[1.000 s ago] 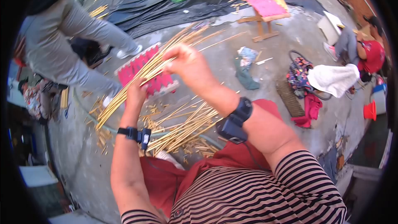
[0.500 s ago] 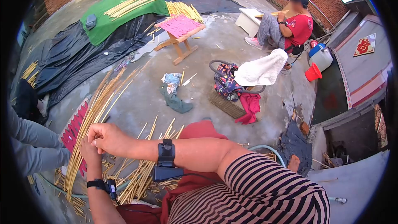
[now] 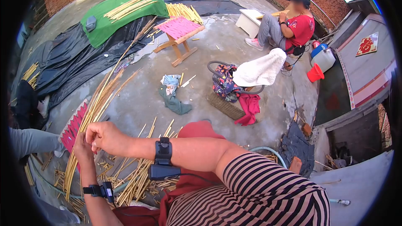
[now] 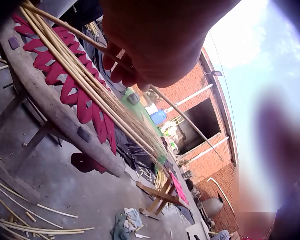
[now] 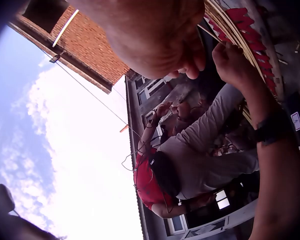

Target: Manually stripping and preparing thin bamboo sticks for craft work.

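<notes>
My left hand (image 3: 83,148) grips a long thin stalk (image 4: 182,114), which passes through its curled fingers in the left wrist view. Below it, a bundle of long stalks (image 4: 82,75) lies across a wooden-framed stool (image 4: 49,116) with red webbing. The stalks end in feathery brown tips (image 3: 111,86) in the head view. Right beside the left hand is my right hand (image 3: 106,137), its fingers bent. The right wrist view shows its fingertips (image 5: 192,69) near the left hand; I cannot tell whether they pinch anything.
Cut stalk pieces (image 3: 140,180) litter the concrete by my legs. A pink-topped stool (image 3: 178,31) stands ahead, near a green cloth (image 3: 94,21) on black sheeting. Grey-trousered legs (image 3: 35,142) are close on the left. Another person (image 3: 297,27) sits back right, beyond a white towel (image 3: 259,69).
The head view has swung right, shifting hands and stool to the left. A long stalk now reaches up and away beyond the bundle's tips. Both hands stay close together.
</notes>
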A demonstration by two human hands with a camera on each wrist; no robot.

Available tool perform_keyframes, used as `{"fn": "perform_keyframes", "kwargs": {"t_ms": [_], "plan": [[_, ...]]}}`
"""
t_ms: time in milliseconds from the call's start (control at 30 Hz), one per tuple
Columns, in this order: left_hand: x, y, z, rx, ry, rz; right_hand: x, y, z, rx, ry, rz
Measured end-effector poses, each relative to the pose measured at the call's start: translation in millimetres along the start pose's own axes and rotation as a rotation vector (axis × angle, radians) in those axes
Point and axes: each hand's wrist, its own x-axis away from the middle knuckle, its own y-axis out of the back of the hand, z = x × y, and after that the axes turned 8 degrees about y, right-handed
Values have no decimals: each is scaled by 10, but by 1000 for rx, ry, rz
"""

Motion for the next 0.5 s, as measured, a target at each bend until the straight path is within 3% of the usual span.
{"fn": "perform_keyframes", "kwargs": {"t_ms": [100, 200, 333, 400, 500], "plan": [[73, 199, -407, -63, -90, -86, 19, 10, 24, 17, 0, 26], [139, 433, -687, -147, -329, -174, 40, -7, 88, -1, -15, 33], [270, 791, -825, -121, -248, -118, 10, 68, 135, -31, -42, 15], [400, 932, -728, 80, 10, -6, -63, 63, 149, -62, -88, -26], [615, 1009, -861, 263, 216, 62, -105, 121, 105, -179, -120, -101]]}}
